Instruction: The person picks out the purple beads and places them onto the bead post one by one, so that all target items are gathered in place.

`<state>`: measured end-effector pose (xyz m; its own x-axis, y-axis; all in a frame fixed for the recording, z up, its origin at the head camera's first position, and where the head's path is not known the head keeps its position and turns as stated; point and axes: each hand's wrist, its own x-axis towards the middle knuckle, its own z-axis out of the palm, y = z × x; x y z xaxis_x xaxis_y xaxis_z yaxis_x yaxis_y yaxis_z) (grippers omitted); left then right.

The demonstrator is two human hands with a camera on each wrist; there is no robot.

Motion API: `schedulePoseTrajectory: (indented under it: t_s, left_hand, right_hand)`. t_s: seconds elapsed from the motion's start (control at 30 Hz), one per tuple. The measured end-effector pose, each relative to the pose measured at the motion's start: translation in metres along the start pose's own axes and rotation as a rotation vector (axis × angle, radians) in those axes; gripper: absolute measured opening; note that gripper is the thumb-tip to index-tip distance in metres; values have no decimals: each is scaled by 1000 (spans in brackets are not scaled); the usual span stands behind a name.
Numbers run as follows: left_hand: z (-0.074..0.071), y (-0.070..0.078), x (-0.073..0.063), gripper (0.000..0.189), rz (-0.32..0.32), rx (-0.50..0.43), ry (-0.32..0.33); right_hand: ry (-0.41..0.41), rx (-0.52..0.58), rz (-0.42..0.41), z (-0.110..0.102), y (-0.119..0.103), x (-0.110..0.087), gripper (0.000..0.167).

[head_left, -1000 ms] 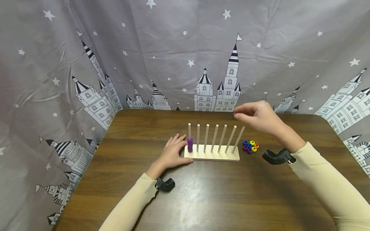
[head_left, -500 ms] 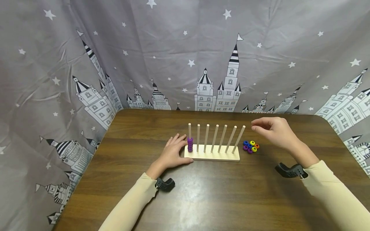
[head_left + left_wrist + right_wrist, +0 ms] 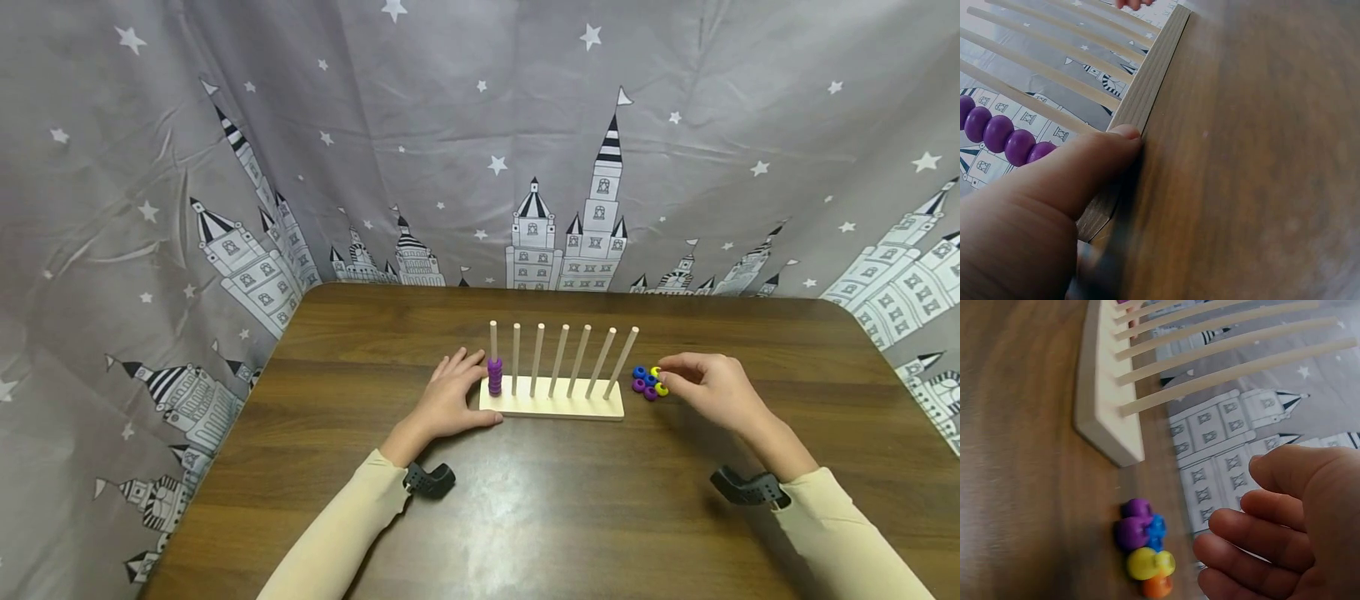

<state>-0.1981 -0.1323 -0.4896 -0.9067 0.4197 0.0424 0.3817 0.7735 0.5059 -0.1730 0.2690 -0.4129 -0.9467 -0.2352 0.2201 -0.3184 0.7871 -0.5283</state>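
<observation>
At the left end of the wooden peg board (image 3: 551, 402), my left hand (image 3: 447, 400) grips the base, thumb (image 3: 1110, 147) along the front edge and fingers at the back. Several purple beads (image 3: 495, 377) are stacked on the leftmost peg beside it; the other pegs are bare. My right hand (image 3: 712, 387) is over the right side of a small bead cluster, thumb and fingers apart with nothing visible between them. Blue beads (image 3: 639, 372), purple beads (image 3: 650, 392) and yellow beads (image 3: 662, 389) show there. An orange bead (image 3: 1157, 585) shows in the right wrist view; my hand hides it in the head view.
A brown wooden table (image 3: 480, 508) bears the board and beads. Upright pegs (image 3: 579, 358) stand between my hands. Behind the table hangs a grey curtain (image 3: 420, 125) printed with castles and stars. Each wrist wears a black camera mount (image 3: 750, 487).
My right hand has moved from above the far right peg, first rightward, then down to the bead cluster. The left hand and the purple stack have stayed in place.
</observation>
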Motion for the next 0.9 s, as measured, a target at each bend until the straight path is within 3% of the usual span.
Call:
schedulePoseTrajectory:
  t_s: [0.5, 0.9]
  left_hand:
    - [-1, 1, 0, 76, 6, 3, 9]
    - [0, 1, 0, 75, 5, -4, 9]
  right_hand:
    - [-23, 17, 66, 27, 18, -19, 20]
    - [31, -14, 47, 38, 19, -20, 19]
